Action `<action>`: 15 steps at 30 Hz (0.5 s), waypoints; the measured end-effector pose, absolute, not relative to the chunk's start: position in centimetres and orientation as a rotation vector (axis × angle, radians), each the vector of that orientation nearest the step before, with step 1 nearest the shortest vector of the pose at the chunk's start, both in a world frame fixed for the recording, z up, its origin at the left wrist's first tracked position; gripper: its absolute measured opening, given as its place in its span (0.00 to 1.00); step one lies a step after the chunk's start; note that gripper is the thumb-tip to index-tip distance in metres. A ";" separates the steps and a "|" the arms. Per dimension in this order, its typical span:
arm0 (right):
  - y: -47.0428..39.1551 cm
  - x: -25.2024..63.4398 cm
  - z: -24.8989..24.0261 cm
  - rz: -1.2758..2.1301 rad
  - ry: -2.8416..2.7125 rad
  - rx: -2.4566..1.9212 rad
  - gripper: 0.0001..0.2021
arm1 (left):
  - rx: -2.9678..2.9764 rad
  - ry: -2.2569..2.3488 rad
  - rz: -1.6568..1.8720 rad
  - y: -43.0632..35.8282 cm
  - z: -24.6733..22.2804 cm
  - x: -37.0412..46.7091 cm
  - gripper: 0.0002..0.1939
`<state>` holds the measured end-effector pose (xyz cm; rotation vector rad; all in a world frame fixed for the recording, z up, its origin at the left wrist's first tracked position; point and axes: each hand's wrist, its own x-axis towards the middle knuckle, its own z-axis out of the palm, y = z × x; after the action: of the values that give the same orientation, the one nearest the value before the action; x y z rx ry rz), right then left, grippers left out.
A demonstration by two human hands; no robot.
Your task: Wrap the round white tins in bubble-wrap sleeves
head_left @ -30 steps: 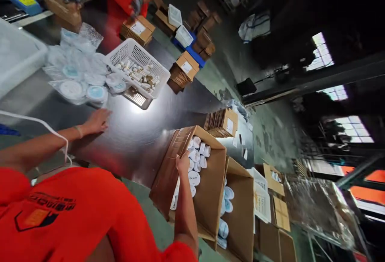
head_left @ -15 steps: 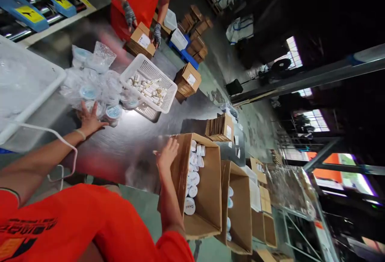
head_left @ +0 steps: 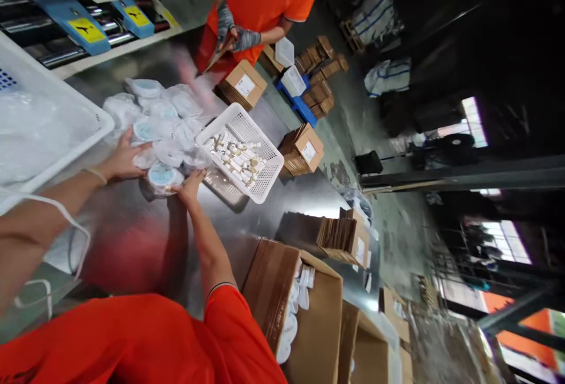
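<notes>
On the metal table [head_left: 145, 231] lies a cluster of clear-bagged round tubs [head_left: 165, 110] with pale blue and white tops. My left hand [head_left: 121, 159] is at the cluster's left side, its fingers stretched against the bags. My right hand [head_left: 190, 189] reaches in from the near side, open, fingertips touching the edge of the nearest blue-topped tub [head_left: 161, 176]. Neither hand is lifting anything. Just beyond my right hand a white perforated basket [head_left: 270, 171] holds many small white and gold pieces.
A large white crate [head_left: 99, 122] with clear plastic stands at left, a white cable [head_left: 66, 213] beside it. Across the table a gloved co-worker [head_left: 247, 37] handles a piece of cardboard. Flat-carton stacks [head_left: 302, 149] line the far edge. Open cardboard boxes [head_left: 318, 313] stand at lower right.
My right hand has left the side of the cardboard box and come over to the tubs. The tubs sit closer together. The co-worker has lifted a piece of cardboard, and the view has shifted.
</notes>
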<state>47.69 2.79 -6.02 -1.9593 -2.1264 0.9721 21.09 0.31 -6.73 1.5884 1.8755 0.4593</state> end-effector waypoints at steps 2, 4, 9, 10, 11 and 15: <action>2.6 46.4 -6.1 0.965 -2.135 -1.978 0.66 | 1.611 1.846 0.438 2.1 -6.7 19.5 0.60; 3.0 45.1 -6.0 0.930 -2.138 -1.990 0.66 | 1.641 1.843 0.390 3.7 -5.9 18.6 0.59; 4.3 42.4 -4.6 0.846 -2.116 -2.117 0.64 | 1.658 1.927 0.309 5.0 -1.1 21.1 0.51; 4.4 42.2 -4.0 0.836 -2.130 -2.140 0.63 | 1.657 1.984 0.333 4.6 0.0 22.4 0.47; 4.4 42.3 -3.3 0.837 -2.147 -2.154 0.61 | 1.633 2.047 0.356 3.8 0.9 23.6 0.42; 3.1 45.0 0.5 0.893 -2.205 -2.140 0.59 | 1.668 2.021 0.381 -1.6 3.8 26.2 0.34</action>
<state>44.99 3.11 0.48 -2.1403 -2.2051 0.8927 26.24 -1.55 3.76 1.6676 2.0208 0.3813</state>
